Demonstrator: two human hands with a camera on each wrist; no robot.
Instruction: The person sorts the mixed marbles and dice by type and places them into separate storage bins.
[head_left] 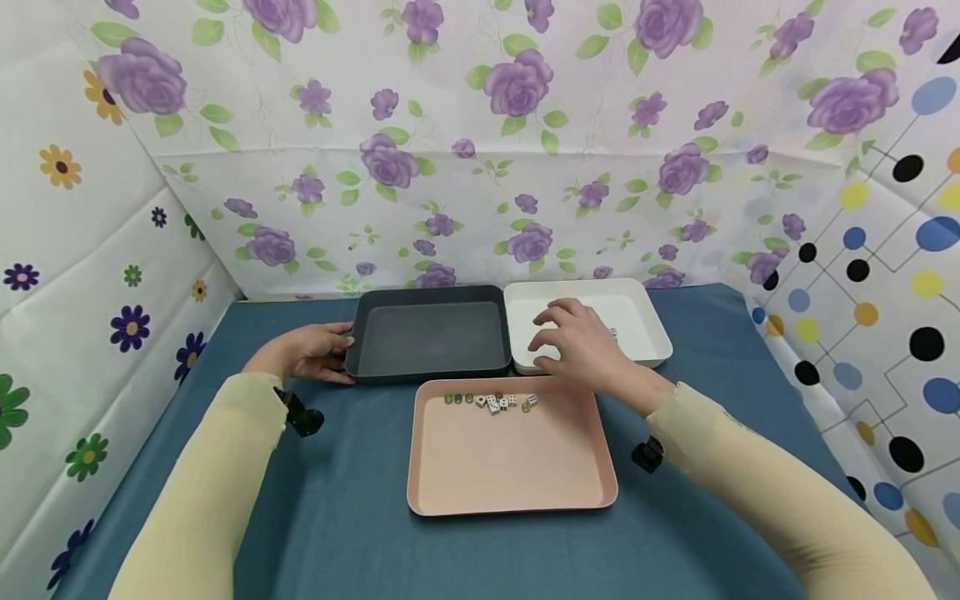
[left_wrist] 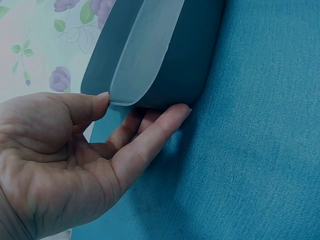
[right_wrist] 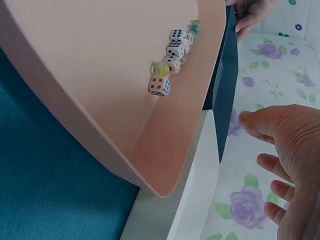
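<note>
Blue cloth point(head_left: 345, 500) covers the tabletop in the head view, and we see a rose-print sheet point(head_left: 465, 200) behind it, a daisy-print sheet point(head_left: 90, 350) on the left and a dotted sheet point(head_left: 862, 275) on the right. Three trays sit close: a dark tray point(head_left: 431, 342) and a white tray point(head_left: 645, 321) side by side at the back, a pink tray point(head_left: 517, 467) in front. Dice point(head_left: 493, 407) and small glassy beads point(head_left: 459, 399) lie along the pink tray's far side. Over the white tray hovers the right hand point(head_left: 581, 346), blocking part of it; marks beside it are too small for us to identify. Well apart, the left hand point(head_left: 315, 350) is at the dark tray's left end. From the left wrist we find its thumb point(left_wrist: 90, 107) against the rim and its fingers point(left_wrist: 150, 142) beneath the corner, gripping the tray. From the right wrist we see the right hand's fingers loosely bent and apart, and red and dark pips on the dice, with a yellowish bead just beside them.
</note>
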